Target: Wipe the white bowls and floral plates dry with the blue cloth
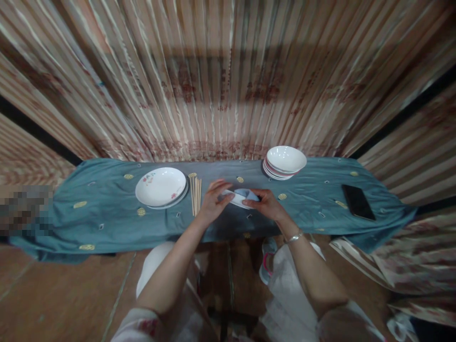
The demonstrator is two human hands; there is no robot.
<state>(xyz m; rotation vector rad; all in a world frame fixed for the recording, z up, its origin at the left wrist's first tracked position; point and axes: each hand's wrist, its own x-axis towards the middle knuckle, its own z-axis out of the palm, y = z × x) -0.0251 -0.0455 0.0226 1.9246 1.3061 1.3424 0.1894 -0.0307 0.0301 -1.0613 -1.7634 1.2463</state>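
Note:
Above the middle of the cloth-covered table, my two hands meet at a small white piece (238, 199) with a pale blue, cloth-like fold (249, 194) over its right part; its exact kind is unclear. My left hand (214, 199) has its thumb and fingers about the left end, the fingers slightly blurred. My right hand (265, 203), with a bracelet at the wrist, pinches the right end between thumb and fingers. Several wooden chopsticks (195, 194) lie just left of my left hand.
Stacked white plates (162, 186) with a floral pattern lie on the left. White bowls (287, 159), also stacked, stand at the back right. A black phone-like slab (358, 202) rests on the green tablecloth (110, 209) at the right. Pleated curtains (221, 85) hang behind.

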